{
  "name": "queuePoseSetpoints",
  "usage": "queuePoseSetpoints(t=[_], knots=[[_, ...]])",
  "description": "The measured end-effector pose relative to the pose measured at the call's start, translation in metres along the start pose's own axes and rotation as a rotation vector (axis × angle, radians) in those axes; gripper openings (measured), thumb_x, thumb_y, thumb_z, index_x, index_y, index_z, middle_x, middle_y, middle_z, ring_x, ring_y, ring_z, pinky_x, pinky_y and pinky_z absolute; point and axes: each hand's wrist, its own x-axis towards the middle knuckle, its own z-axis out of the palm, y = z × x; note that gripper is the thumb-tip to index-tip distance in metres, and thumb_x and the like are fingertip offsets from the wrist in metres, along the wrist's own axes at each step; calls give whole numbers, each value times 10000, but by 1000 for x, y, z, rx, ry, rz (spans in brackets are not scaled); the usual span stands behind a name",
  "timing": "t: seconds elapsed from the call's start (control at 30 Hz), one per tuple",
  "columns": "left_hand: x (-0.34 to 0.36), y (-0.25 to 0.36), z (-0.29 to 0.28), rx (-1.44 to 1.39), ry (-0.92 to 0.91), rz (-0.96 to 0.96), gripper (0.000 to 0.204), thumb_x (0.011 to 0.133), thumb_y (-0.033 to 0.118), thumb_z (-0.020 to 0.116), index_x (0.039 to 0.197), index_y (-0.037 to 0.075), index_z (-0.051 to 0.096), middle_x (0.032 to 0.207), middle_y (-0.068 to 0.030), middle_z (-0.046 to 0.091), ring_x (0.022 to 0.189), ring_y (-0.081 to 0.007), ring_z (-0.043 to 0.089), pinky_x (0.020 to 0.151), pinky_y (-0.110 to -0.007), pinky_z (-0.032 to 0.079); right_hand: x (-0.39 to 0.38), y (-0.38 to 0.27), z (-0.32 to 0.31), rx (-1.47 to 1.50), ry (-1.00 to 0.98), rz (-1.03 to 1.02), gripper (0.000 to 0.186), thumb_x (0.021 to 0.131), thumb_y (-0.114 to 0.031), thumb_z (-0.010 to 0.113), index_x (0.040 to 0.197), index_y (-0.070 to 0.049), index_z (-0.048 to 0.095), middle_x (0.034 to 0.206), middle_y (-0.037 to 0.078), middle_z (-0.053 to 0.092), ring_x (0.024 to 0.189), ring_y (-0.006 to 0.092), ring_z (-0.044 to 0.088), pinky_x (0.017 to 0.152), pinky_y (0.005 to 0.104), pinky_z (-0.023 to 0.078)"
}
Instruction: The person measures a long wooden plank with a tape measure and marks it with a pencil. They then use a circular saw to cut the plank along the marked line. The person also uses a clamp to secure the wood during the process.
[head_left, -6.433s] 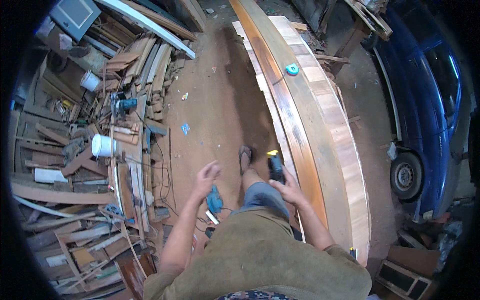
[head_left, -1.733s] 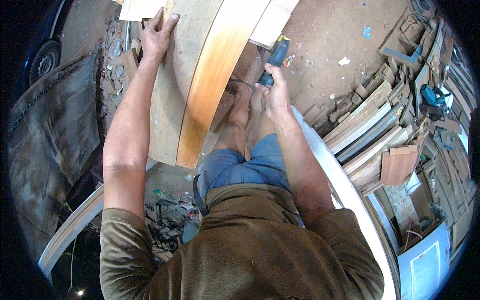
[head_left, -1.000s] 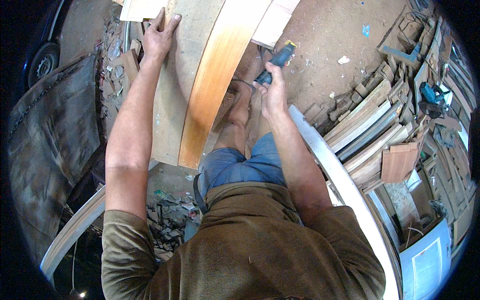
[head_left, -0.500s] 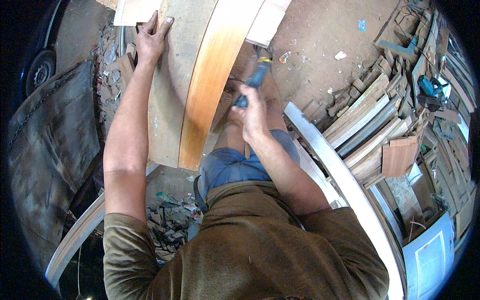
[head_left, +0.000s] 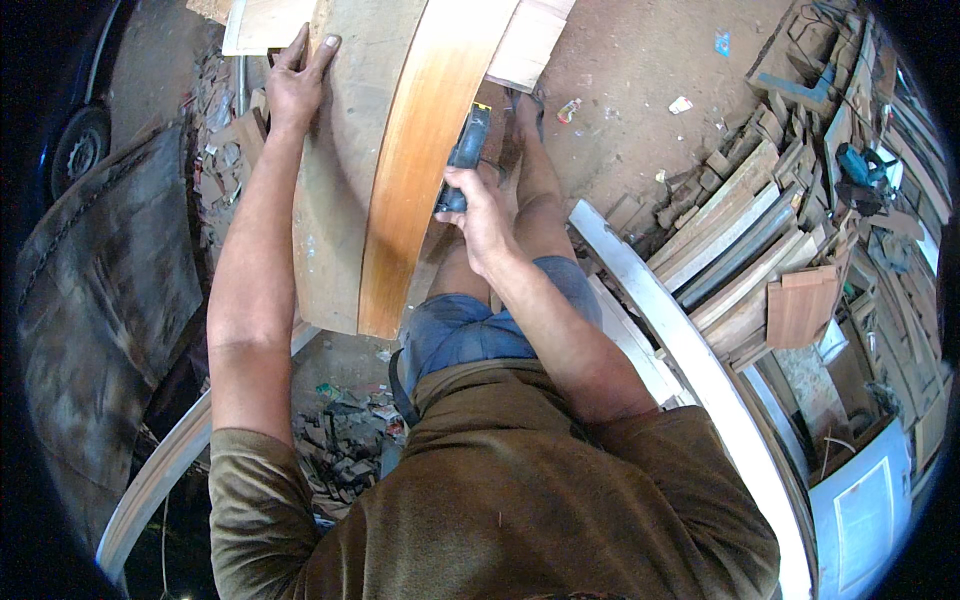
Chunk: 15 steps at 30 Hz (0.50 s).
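The right hand (head_left: 480,215) has its grip clamped around the near end of a dark handheld tool (head_left: 470,140), whose far end carries a yellow mark. The tool sits along the right edge of a glossy orange-brown board (head_left: 415,160), close against it; whether the two touch, I cannot tell. The left hand (head_left: 296,95) rests at the left side of the wider pale board (head_left: 355,110), thumb and forefinger spread apart over its surface, the other fingers too hidden to read. The two boards lie side by side, the orange-brown one on the right, both ending just in front of the person's shorts (head_left: 470,325). Light wood pieces jut out past them at the upper right and upper left. Beneath the tool, the person's bare legs stand on the brown dirt floor (head_left: 640,60). To the right, a long white beam (head_left: 690,350) slants past the elbow, with stacked planks (head_left: 740,235) beyond it, then a teal power tool (head_left: 857,165) and a pale blue panelled door (head_left: 860,520). To the left lie scrap rubble (head_left: 345,440), a dark stained sheet (head_left: 105,300) and a vehicle wheel (head_left: 80,147).
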Motion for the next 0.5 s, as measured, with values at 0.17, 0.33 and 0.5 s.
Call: queuePoseSetpoints(t=[0.17,0.33,0.5], knots=[[-2,12,-2,81,-33,-23,743,904,398,793,1473,7,518,1415,-212,600,1271,-236,596,1075,-335,464,6,4,1,18,89,-63,446,877,-397,684,1186,-85,603,1115,33,592,1025,143,562,813,356,497],[-2,2,0,25,18,6,789,832,583,793,1439,118,596,1400,-210,613,1290,-306,594,1108,-402,449,11,8,-3,-26,107,-106,445,879,-391,692,1200,-98,597,1144,27,584,1040,153,561,818,369,497],[-7,21,-1,167,28,34,774,861,538,779,1460,96,565,1389,-231,616,1272,-311,610,1104,-390,450,7,7,-3,3,84,-81,436,895,-374,686,1228,-111,585,1162,24,581,1071,153,553,855,378,496]])
